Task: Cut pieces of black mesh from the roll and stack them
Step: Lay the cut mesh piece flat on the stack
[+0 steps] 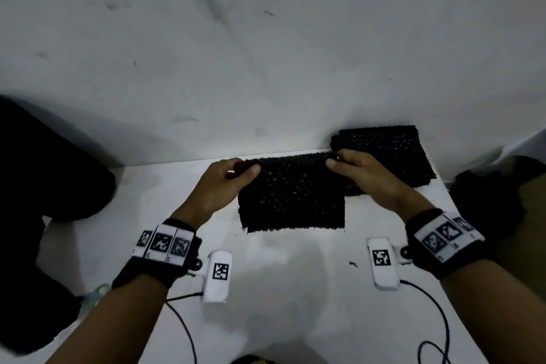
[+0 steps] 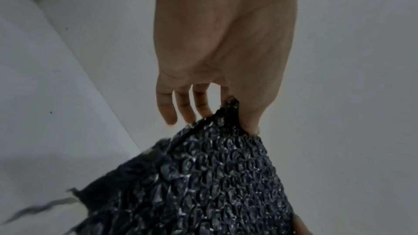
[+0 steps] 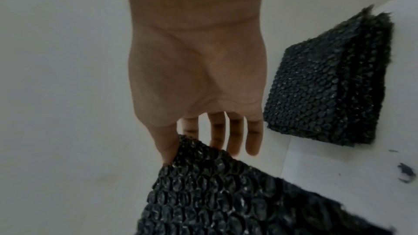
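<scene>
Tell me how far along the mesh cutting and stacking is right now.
Done: a stack of cut pieces lies at the table's far right. In hand: the left hand and right hand pinch the top corners of one more cut piece, not yet on the stack. How many pieces remain, I cannot tell.

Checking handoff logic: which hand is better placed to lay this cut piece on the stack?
Right. The right hand pinches the mesh piece at the corner beside the stack; the left hand holds the far corner.
</scene>
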`<state>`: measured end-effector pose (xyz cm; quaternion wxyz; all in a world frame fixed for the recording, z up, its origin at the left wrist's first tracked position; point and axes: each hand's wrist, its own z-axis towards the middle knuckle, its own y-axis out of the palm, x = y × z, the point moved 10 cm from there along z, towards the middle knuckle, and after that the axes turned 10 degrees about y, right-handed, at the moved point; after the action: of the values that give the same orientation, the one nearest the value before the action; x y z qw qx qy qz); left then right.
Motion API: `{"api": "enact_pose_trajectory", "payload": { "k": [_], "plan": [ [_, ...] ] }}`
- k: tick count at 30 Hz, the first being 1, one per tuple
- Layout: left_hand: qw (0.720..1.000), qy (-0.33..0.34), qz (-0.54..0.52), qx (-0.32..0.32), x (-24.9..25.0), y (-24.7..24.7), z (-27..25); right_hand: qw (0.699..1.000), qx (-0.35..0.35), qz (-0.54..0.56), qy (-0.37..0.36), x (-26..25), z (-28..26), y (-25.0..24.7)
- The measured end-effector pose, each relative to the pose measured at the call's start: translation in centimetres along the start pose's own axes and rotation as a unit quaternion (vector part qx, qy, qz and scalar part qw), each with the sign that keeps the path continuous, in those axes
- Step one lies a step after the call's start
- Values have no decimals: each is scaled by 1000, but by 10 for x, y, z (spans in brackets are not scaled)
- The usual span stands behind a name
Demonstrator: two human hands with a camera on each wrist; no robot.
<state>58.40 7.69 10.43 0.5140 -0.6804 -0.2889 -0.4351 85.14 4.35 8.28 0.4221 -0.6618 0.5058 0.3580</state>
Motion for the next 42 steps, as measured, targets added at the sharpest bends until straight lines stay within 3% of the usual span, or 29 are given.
{"api": "enact_pose_trajectory", "payload": {
  "k": [2,6,10,14,22,25,31,34,37,40,42],
  "plan": [
    [995,-43,-82,-21,1,27,19,995,-22,83,40,11,9,-12],
    [986,-100,-131,-27,-4,69,50,994,12,93,49,27,23,-49],
    [983,-62,-172,-14,-3,97,74,991,107,68,33,44,34,-102],
    [991,20,-126,-46,12,138,105,987,161,-24,8,64,46,-152],
    [989,43,-28,-137,21,246,177,972,185,-136,54,100,85,-242],
    [988,40,18,-145,21,271,206,964,193,-171,61,102,110,-270],
    [979,-33,100,-175,-18,303,226,940,136,-295,103,151,157,-253],
    [977,-51,124,-163,-30,304,228,920,155,-347,96,162,159,-244],
    [974,0,198,-112,-16,292,226,870,237,-427,75,146,148,-249],
    [958,102,264,-47,14,285,218,814,354,-458,-45,101,126,-241],
    [931,195,305,-52,32,298,211,819,341,-451,-94,89,125,-220]
  ]
}}
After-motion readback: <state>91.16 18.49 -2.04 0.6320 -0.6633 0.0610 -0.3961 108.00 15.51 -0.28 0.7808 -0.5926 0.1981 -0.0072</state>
